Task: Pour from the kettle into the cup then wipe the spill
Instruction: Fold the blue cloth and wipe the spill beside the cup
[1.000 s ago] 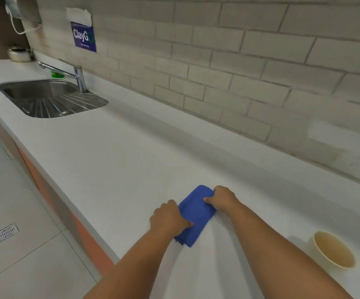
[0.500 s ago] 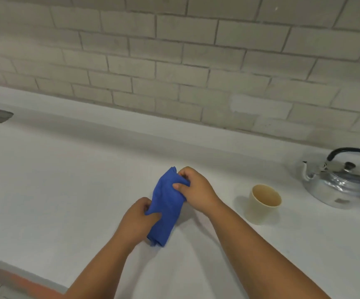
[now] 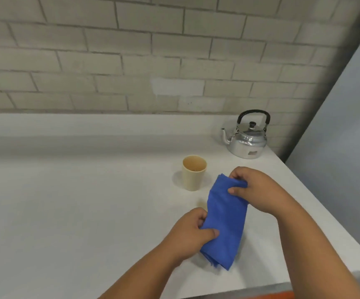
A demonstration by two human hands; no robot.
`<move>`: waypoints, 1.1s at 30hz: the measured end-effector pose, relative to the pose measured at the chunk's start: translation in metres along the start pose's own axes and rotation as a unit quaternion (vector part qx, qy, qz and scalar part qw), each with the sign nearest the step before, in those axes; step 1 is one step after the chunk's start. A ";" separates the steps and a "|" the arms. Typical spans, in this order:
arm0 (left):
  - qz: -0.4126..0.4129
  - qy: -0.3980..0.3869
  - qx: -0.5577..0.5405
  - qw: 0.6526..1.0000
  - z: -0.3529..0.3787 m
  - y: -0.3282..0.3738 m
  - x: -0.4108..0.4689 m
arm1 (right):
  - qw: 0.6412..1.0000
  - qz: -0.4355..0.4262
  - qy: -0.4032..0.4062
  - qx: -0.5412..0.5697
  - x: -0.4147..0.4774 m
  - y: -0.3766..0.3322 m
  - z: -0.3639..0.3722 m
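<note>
A folded blue cloth [image 3: 226, 221] is held over the white counter [image 3: 77, 201] by both hands. My left hand [image 3: 192, 231] pinches its lower left edge and my right hand [image 3: 256, 188] grips its upper end. A cream cup [image 3: 193, 175] stands upright just left of the cloth's top. Behind it at the back right sits a silver kettle [image 3: 247, 139] with a black handle, its spout facing left. The cup's contents are unclear; a small pale mark lies on the counter below the cup.
A grey brick wall [image 3: 131, 57] runs behind the counter. The counter ends at the right, beside a pale blue wall [image 3: 347, 117]. Its front edge crosses the bottom right, with an orange panel [image 3: 250, 295] under it.
The view swung right, away from the sink; the cup and kettle came into sight. Both hands carried the blue cloth rightward, and it now hangs next to the cup.
</note>
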State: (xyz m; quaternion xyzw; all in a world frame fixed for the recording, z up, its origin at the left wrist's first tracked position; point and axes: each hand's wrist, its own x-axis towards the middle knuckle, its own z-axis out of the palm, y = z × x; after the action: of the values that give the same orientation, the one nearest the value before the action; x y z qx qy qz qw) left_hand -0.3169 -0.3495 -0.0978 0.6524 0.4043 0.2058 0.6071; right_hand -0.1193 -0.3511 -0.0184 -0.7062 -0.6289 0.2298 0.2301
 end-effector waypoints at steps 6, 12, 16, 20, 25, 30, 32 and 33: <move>0.009 -0.001 0.093 0.996 0.055 -0.009 0.032 | 0.993 0.099 0.047 -0.037 0.004 0.057 0.002; 0.074 0.127 0.344 0.927 0.004 -0.028 0.029 | 0.978 0.093 0.076 -0.171 0.010 0.063 0.063; 0.018 0.243 0.464 0.852 -0.085 -0.060 0.011 | 0.968 0.142 -0.008 -0.206 0.009 0.064 0.110; -0.081 0.259 0.496 0.825 -0.138 -0.097 -0.017 | 0.961 0.138 0.033 -0.239 0.018 0.059 0.127; -0.073 0.246 0.495 0.830 -0.144 -0.106 -0.016 | 0.971 0.034 -0.004 -0.237 0.018 0.051 0.144; -0.077 0.243 0.499 0.828 -0.147 -0.113 -0.015 | 0.989 0.014 0.001 -0.146 0.007 0.064 0.136; -0.077 0.239 0.500 0.829 -0.148 -0.114 -0.014 | 0.990 0.042 0.026 -0.132 0.015 0.054 0.134; -0.077 0.237 0.500 0.830 -0.148 -0.114 -0.013 | 0.990 0.045 0.029 -0.130 0.019 0.045 0.138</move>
State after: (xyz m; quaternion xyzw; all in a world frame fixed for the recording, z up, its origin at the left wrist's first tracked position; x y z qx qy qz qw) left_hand -0.4686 -0.2747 -0.1774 0.7648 0.6322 0.0764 0.0975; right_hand -0.1670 -0.3320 -0.1548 -0.7641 -0.6140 0.1358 0.1440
